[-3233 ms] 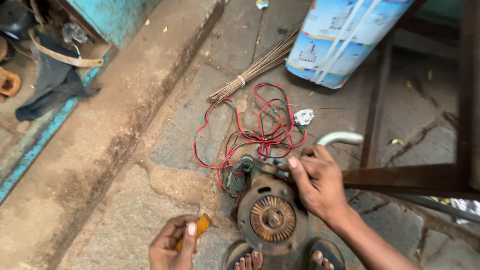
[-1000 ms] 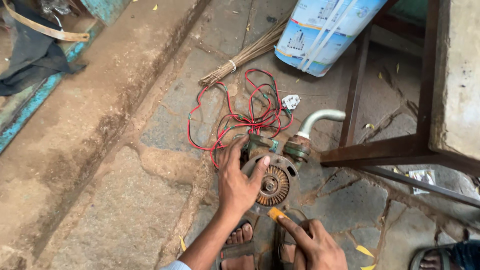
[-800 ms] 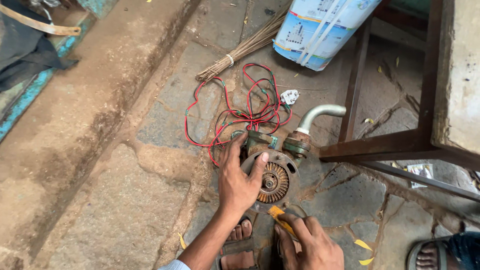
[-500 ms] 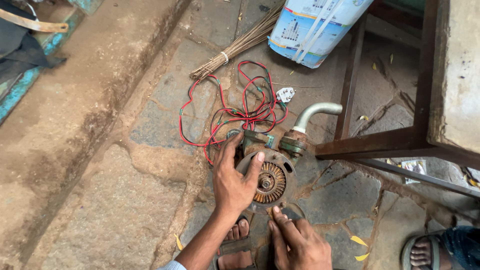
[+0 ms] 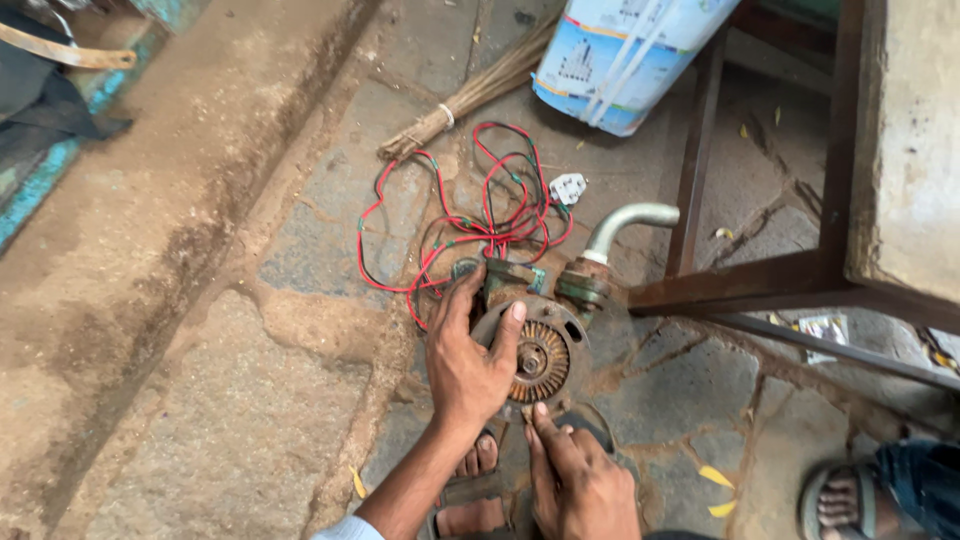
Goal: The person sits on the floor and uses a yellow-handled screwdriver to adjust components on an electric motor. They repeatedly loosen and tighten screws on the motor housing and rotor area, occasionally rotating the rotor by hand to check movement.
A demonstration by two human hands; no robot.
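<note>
Two hands (image 5: 470, 360) steady a rusty, round, perhaps open-faced pump motor (image 5: 535, 355).

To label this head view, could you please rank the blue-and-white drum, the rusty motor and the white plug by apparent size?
1. Blue-and-white drum, largest, though cut off by the frame's top edge.
2. Rusty motor, partly covered by the left hand.
3. White plug, clearly smallest.

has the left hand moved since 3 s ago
Yes. The left hand was low beside the motor holding an orange tool; now it grips the motor's left rim, near the red wires.
</note>
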